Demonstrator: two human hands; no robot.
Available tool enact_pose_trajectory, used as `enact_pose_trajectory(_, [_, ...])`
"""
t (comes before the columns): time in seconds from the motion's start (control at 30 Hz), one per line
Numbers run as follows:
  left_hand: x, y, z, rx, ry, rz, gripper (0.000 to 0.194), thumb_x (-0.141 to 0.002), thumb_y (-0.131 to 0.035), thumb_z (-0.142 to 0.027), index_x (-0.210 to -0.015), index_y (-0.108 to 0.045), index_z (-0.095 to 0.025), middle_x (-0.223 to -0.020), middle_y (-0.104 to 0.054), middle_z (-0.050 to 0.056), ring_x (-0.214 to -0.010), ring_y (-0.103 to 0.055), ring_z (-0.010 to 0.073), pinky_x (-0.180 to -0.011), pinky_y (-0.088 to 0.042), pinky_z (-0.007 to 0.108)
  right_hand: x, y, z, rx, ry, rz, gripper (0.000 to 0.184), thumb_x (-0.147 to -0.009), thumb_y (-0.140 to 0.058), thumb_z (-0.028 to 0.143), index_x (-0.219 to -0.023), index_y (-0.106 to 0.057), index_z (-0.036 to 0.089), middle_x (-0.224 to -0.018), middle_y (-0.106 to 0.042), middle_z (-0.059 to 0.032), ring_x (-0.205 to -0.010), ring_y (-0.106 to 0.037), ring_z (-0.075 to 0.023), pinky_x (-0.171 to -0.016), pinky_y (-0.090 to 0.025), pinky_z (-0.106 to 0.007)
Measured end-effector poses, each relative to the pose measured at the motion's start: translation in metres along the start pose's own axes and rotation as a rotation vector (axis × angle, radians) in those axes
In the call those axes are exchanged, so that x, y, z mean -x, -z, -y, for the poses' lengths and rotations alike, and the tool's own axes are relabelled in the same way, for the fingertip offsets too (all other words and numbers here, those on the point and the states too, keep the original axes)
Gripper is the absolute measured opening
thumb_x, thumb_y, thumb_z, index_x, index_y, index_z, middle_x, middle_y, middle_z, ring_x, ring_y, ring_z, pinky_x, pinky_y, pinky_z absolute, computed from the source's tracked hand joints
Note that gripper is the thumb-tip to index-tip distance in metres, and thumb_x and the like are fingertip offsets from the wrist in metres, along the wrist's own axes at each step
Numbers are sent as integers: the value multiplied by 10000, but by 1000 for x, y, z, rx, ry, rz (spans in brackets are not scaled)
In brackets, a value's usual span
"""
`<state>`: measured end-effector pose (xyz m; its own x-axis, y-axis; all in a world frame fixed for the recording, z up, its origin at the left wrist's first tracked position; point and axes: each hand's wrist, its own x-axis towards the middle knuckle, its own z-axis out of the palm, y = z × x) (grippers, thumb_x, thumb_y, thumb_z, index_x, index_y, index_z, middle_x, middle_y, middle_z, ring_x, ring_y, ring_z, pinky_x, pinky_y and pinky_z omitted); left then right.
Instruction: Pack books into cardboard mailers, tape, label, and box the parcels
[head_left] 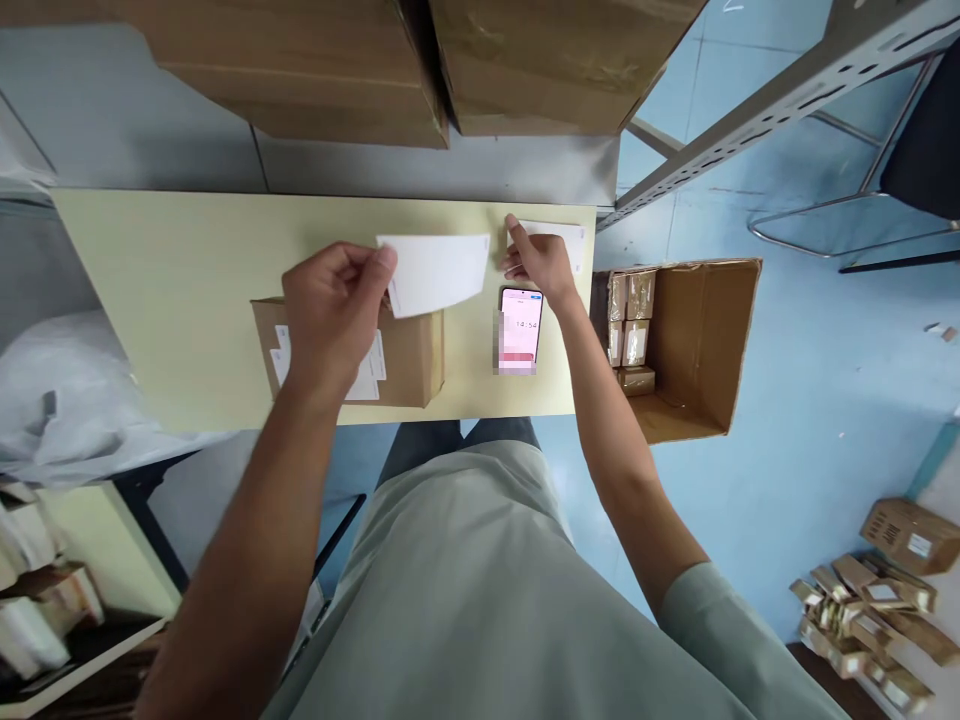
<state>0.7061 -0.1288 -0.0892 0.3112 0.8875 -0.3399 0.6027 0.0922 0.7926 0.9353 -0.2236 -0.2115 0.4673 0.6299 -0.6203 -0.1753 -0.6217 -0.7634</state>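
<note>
So on my end I've got the left hand (334,310) clamped on a white slip (442,272), thumb on top at its left end. It looks like thin, smooth paper or card, a long rectangle with a slight bow along the lower edge, held up over the pale yellow, matte-looking tabletop (180,290). My right hand (538,262) is over the left part of a second white slip (566,240), thumb and fingertips apart; can't tell if they're pressing on it

Below the left hand there's a brown cardboard box (409,360) with flat white papers on top, partly hidden by the hand and forearm. The phone (520,330), a slim rounded rectangle with a pinkish screen, lies just below the right hand

Edge-wise, that second slip sits close to the table's far right corner, and an open carton (694,350) with small, shiny-taped boxes (636,340) is just past the right edge. There's sideways room between the hands, and the tabletop runs well out to the left of the left one
</note>
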Motion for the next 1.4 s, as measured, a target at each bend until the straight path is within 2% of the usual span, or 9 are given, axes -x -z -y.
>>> enact_pose_trajectory(0.13, [56,-2,0,-28,100,73,385,-933,-751,-611,-842,-718,-238,-720,-695,-12,-710,-656,180,-665,-550,323,78,9,-15,-143,88,108,666,-948,-650,869,-961,-780,216,-913,-776,-59,-965,-778,-204,-804,-632,-305])
enact_pose_trajectory(0.23, [86,-8,9,-66,180,175,359,-926,-743,-604,-814,-702,-266,-680,-659,-21,-671,-660,187,-613,-537,301,132,14,-38,-211,56,151,556,-808,-852,806,-874,-766,261,-925,-780,-25,-864,-724,-192,-744,-600,-319])
enact_pose_trajectory(0.33, [104,-14,20,-53,267,282,326,-928,-733,-592,-832,-727,-281,-710,-706,-10,-649,-678,196,-587,-556,302,161,13,-63,-290,-19,78,477,-787,-913,716,-770,-735,274,-786,-725,8,-730,-654,-172,-689,-559,-325])
enact_pose_trajectory(0.5, [117,-16,40,-16,355,437,293,-909,-763,-580,-843,-773,-294,-734,-769,22,-659,-727,226,-587,-612,323,170,11,-87,-308,-69,-100,472,-766,-927,677,-695,-690,275,-722,-686,17,-667,-603,-166,-635,-535,-322])
enact_pose_trajectory(0.67, [117,-12,56,-58,350,394,276,-924,-764,-576,-875,-794,-306,-753,-784,19,-643,-732,219,-582,-619,312,171,11,-92,-321,-125,-90,477,-758,-937,661,-673,-682,267,-662,-658,29,-528,-517,-133,-459,-440,-291])
enact_pose_trajectory(0.8, [114,-7,57,-68,338,391,262,-909,-776,-576,-899,-808,-317,-780,-796,16,-648,-737,223,-576,-614,313,175,9,-90,-293,-143,-113,509,-709,-967,666,-627,-667,264,-592,-618,39,-482,-477,-124,-409,-411,-286])
enact_pose_trajectory(0.93, [113,0,52,-26,347,405,238,-877,-800,-552,-876,-815,-315,-729,-774,15,-605,-702,222,-534,-594,324,179,9,-84,-275,-139,-161,532,-695,-969,679,-608,-644,267,-587,-616,38,-474,-477,-125,-393,-396,-291])
enact_pose_trajectory(1.17, [117,7,35,17,364,392,198,-839,-801,-511,-801,-805,-317,-709,-749,20,-611,-686,229,-447,-532,314,183,17,-69,-270,-70,-128,524,-726,-951,663,-608,-622,273,-589,-591,44,-489,-475,-127,-413,-401,-294])
enact_pose_trajectory(1.4, [133,19,4,-9,255,396,195,-876,-760,-492,-797,-793,-317,-764,-767,28,-689,-715,225,-552,-588,327,194,30,-51,-267,19,-105,527,-726,-955,687,-621,-648,272,-587,-591,44,-493,-469,-125,-436,-380,-288])
